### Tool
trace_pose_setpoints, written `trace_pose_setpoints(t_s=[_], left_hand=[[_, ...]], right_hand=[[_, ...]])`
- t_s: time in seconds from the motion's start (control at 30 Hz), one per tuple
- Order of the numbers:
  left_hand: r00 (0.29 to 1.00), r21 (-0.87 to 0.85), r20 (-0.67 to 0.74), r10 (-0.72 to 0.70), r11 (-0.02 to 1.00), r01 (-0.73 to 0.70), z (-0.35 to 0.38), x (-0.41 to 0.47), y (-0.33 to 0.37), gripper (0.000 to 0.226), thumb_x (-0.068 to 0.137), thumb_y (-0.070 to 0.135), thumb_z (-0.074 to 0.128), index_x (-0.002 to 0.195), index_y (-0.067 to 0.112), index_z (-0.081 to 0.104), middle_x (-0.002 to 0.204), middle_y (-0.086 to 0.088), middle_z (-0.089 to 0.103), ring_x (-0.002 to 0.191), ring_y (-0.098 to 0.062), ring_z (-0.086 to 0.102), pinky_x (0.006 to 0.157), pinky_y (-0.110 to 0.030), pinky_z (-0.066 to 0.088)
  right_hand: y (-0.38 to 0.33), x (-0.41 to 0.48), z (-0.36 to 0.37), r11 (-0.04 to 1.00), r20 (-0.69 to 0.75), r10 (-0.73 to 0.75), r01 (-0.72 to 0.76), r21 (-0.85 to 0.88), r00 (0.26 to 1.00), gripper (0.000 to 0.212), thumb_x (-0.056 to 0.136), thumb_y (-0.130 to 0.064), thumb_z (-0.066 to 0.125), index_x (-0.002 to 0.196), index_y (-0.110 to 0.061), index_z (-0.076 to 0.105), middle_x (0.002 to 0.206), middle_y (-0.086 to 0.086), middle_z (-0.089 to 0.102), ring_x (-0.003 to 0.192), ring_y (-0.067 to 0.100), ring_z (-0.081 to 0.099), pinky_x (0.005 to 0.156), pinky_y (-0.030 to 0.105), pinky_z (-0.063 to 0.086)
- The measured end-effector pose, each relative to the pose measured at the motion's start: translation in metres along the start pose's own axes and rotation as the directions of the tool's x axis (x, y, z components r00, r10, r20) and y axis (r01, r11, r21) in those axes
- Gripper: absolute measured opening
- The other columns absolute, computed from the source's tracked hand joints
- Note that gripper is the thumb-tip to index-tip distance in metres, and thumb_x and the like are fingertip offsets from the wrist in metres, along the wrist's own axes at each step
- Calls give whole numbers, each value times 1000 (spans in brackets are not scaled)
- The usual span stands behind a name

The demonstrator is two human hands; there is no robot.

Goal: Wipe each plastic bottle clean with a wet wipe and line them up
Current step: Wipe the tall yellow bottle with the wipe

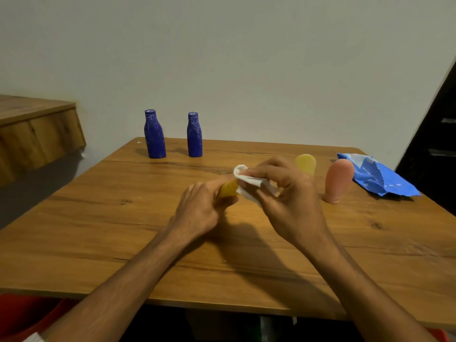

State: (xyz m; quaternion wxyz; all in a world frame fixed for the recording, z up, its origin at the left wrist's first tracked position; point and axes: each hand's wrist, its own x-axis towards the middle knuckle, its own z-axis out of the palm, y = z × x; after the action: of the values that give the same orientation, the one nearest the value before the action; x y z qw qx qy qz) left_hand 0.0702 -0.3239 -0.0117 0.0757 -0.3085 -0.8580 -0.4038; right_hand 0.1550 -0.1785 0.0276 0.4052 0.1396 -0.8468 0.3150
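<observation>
held bottle [228, 188] mostly covered, yellow bottle [306, 162] half-hidden

Near-left tabletop [74, 218]: bare wood, open from front edge. Far side: left blue bottle [155, 137], right blue bottle [194, 137] upright, gap between, wall [246, 70] just behind. Centre blocked: left hand [199, 206] gripping held yellow bottle [228, 188], right hand [291, 193] pinching wipe [246, 178]. Right crowded: standing yellow bottle [306, 164], pink bottle [338, 181], blue pack [377, 178] near one another.

No legible text, even on the blue wipe pack [377, 176].
</observation>
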Motion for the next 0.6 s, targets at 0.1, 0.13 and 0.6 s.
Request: trace_pose_setpoints(t_s=[0.1,0.13,0.6], left_hand=[[1000,37,-31,7,999,-6,-1,1,2,33,92,27,64,125,29,61,106,4,68,101,-10,60,97,-47,48],[999,43,-39,7,999,-6,-1,1,2,34,92,27,64,126,29,61,106,5,68,101,-9,60,97,-47,48],[998,223,10,65,973,-65,-8,-4,5,38,97,17,56,132,32,54,114,4,61,105,-5,47,95,-27,35]], right_hand=[[2,4,-6,999,27,10,-11,32,1000,18,81,-13,73,99,-14,73,93,-4,66,85,5,59,68,16,49],[6,5,-8,999,18,36,-37,32,999,18,81,-14,73,100,-13,73,93,-3,66,85,7,60,68,19,50],[9,8,-18,999,180,35,-40,24,983,22,84,-19,67,105,-17,71,96,-7,62,88,8,57,67,23,50]])
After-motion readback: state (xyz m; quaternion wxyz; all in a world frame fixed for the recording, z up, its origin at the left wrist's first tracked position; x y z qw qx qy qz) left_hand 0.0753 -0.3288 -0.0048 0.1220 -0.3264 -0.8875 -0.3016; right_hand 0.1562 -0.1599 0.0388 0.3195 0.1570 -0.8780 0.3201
